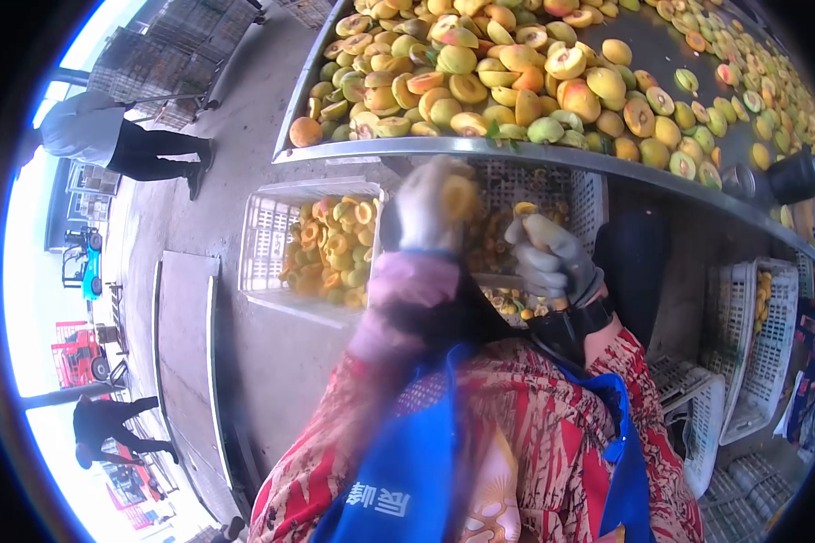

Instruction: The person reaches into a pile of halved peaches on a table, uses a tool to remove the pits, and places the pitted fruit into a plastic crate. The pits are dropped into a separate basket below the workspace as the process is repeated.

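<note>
My left hand [433,206], in a white glove and smeared by motion, is closed around a yellow peach half [460,197] just below the table's metal edge. To its right, my gloved right hand [552,258] is a fist with the thumb up. A small rounded, yellowish tip [523,208] sticks out above that thumb. It looks like the end of a small hand tool, its handle mostly hidden in the fist. Cut peach halves [525,59] are heaped on the metal table [407,147] ahead of both hands.
Left of my hands stands a white crate [263,242] of hollowed peach halves [330,240]. Another crate [590,204], holding brownish pieces, is beneath my hands. White crates [738,362] stand at right. A black cylindrical object [788,178] lies at the table edge. Two people are at far left.
</note>
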Available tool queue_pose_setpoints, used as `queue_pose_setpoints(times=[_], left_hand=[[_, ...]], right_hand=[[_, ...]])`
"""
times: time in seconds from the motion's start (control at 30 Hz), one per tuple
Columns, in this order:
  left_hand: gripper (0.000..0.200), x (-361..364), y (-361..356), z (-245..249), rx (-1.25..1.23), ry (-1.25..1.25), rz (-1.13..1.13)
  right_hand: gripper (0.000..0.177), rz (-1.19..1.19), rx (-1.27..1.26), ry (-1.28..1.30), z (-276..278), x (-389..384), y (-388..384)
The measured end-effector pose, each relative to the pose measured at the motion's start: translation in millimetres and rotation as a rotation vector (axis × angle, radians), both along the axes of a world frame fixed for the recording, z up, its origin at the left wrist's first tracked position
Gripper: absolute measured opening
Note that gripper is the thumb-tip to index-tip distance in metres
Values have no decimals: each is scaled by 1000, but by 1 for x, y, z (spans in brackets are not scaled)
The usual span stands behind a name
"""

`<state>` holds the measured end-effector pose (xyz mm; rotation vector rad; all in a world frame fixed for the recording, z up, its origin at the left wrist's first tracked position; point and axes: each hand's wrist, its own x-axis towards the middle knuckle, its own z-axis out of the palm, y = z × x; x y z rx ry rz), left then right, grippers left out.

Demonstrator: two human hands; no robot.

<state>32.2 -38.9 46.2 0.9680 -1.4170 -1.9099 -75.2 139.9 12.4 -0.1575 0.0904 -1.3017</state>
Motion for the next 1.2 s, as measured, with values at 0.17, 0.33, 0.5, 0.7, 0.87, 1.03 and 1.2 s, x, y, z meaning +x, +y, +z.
queue_pose_setpoints(times=[0.17,0.33,0.5,0.7,0.87,1.03,1.2], left_hand=[[37,59,-91,26,-1376,-1072,410],[40,-28,-119,40,-1278,-856,117],[51,-154,-143,30,-1545,-646,68],[41,-187,-152,32,-1121,-494,-79],[34,-119,-110,36,218,319,-42],[37,-56,-24,15,499,410,27],[39,-33,21,-7,550,351,47]], right_hand=[[33,-143,720,1214,-12,20,-17],[38,-201,484,1483,-36,25,-30],[37,-297,358,1730,-33,28,-24],[31,-470,321,1695,-29,24,-24],[28,-488,514,965,16,3,-38],[24,-636,448,1336,39,11,-39],[20,-720,418,1575,26,19,-39]])
